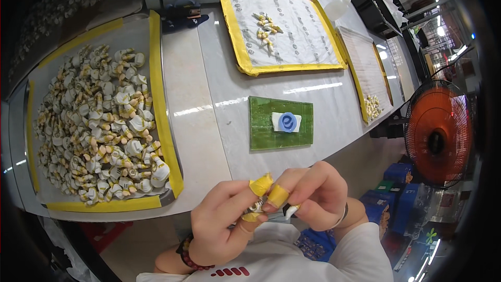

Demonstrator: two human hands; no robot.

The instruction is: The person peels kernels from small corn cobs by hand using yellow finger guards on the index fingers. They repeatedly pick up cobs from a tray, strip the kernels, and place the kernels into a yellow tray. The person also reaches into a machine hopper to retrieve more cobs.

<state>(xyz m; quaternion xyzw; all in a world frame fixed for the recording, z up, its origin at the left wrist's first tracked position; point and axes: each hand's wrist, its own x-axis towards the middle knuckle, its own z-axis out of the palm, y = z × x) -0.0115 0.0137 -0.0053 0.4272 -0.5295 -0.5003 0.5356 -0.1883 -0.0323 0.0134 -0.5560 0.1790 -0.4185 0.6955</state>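
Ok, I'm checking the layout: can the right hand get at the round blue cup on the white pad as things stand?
Probably yes: the round blue cup sits just ahead of the right hand with nothing visible blocking it, though that hand appears occupied with a small white-tipped piece.

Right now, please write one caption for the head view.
Left hand and right hand hold small items near a green board.

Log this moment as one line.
left hand: pinches small part | right hand: holds small white-tipped item | green board: blue round piece on white pad
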